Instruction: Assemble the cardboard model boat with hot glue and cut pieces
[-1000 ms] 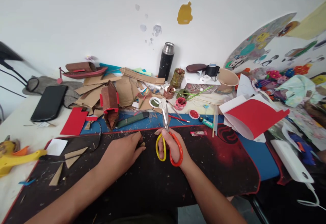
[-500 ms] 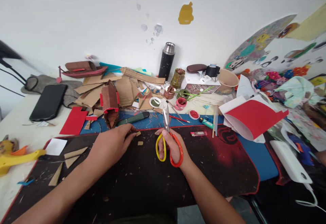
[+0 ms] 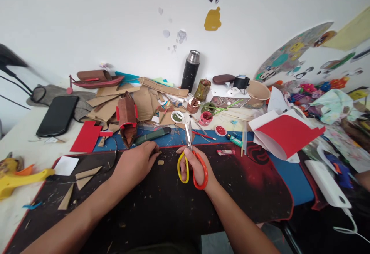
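"What is in our right hand (image 3: pixel 197 168)?"

"We have the scissors (image 3: pixel 189 144). Our right fingers are wrapped around the yellow and red handles. The shiny blades point away from us, a little bit apart."

"And our left hand (image 3: pixel 134 164)?"

"It is low over the dark mat (image 3: pixel 173 211), with its fingers bent in. We can't tell if they pinch anything."

"What is near it?"

"A tiny bit of cardboard (image 3: pixel 160 162) lies on the mat, just beside our left fingers, between our two hands. The brown model (image 3: pixel 127 111) with red edges sits just past our left hand, and a long green tool (image 3: pixel 152 135) lies near it."

"What about the black phone (image 3: pixel 58 115)?"

"It lies on the white worktop (image 3: pixel 19 140), off to our left."
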### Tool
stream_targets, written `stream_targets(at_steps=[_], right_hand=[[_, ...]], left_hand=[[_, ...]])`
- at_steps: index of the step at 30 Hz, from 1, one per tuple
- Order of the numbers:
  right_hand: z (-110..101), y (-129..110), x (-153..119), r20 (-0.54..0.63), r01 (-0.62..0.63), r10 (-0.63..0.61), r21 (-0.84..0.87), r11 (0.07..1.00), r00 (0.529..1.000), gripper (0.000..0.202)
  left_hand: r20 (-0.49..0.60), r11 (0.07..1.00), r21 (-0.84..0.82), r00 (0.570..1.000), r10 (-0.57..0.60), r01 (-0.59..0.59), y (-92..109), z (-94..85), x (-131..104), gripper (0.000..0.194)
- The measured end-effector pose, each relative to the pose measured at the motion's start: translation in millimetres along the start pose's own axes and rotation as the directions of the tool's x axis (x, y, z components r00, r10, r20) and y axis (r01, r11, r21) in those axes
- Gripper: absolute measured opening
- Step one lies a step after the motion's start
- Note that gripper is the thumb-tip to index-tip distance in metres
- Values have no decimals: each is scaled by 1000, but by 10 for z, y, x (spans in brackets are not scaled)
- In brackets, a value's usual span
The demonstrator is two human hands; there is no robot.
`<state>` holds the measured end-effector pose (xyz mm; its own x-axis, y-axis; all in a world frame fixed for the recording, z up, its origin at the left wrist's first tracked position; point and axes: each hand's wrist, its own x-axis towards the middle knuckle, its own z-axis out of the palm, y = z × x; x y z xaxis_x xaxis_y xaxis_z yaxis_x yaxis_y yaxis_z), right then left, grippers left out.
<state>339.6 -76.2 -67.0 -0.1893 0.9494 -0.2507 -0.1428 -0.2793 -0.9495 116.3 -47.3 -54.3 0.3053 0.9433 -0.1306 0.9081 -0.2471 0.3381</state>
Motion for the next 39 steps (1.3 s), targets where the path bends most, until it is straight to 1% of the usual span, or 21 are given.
stream_targets(at_steps=[2, 3, 4, 5, 6, 7, 8, 10, 11, 12, 13, 14, 17, 22, 26, 30, 39], right_hand=[[9, -6, -5, 5, 2, -2, -5, 1000, 1000, 58], [14, -7, -9, 8, 3, -3, -6, 1000, 1000, 58], [19, -4, -12, 15, 2, -2, -7, 1000, 1000, 58], [26, 0, -15, 24, 0, 0, -9, 1000, 1000, 59], [34, 5, -17, 37, -5, 5, -12, 1000, 999, 60], [43, 10, -19, 55, -13, 14, -15, 1000, 998, 62], [55, 14, -21, 73, -20, 22, -20, 1000, 997, 63], [85, 15, -25, 105, -33, 38, -43, 999, 994, 64], [102, 12, -27, 117, -35, 42, -63, 997, 992, 64], [122, 6, -30, 129, -34, 45, -89, 995, 991, 63], [143, -3, -35, 139, -32, 48, -118, 992, 989, 62], [165, -14, -39, 148, -31, 53, -147, 989, 988, 61], [230, -56, -55, 160, -31, 68, -225, 974, 985, 57], [310, -116, -58, 158, -16, 68, -310, 951, 985, 49], [347, -134, -46, 167, -7, 69, -349, 937, 984, 44], [366, -127, -44, 177, 11, 57, -362, 932, 983, 43], [354, -107, -43, 174, 10, 59, -369, 929, 983, 45]], left_hand=[[-38, 997, -82, 999, -9, 6, -14, -3, -1, 18], [-60, 987, -157, 998, -23, 13, -17, -11, -1, 17], [-75, 966, -258, 996, -44, 23, -16, -26, 1, 18], [-73, 925, -379, 995, -71, 38, -11, -46, 4, 21], [-49, 857, -512, 994, -101, 62, -2, -70, 10, 25], [-5, 760, -643, 991, -132, 98, 11, -96, 18, 30], [48, 639, -756, 986, -160, 141, 27, -123, 29, 35], [139, 385, -899, 969, -205, 211, 61, -170, 53, 44], [163, 282, -933, 960, -227, 225, 78, -188, 66, 46], [170, 207, -953, 954, -248, 223, 94, -202, 78, 47], [164, 160, -964, 950, -266, 211, 108, -213, 88, 47], [153, 133, -971, 947, -282, 196, 119, -221, 96, 47], [108, 111, -983, 943, -315, 149, 141, -239, 104, 45], [62, 138, -984, 940, -337, 115, 145, -257, 89, 43], [59, 175, -977, 941, -332, 123, 140, -273, 86, 40], [52, 201, -972, 942, -331, 124, 142, -281, 91, 37], [49, 193, -974, 948, -315, 114, 136, -221, 117, 36]])
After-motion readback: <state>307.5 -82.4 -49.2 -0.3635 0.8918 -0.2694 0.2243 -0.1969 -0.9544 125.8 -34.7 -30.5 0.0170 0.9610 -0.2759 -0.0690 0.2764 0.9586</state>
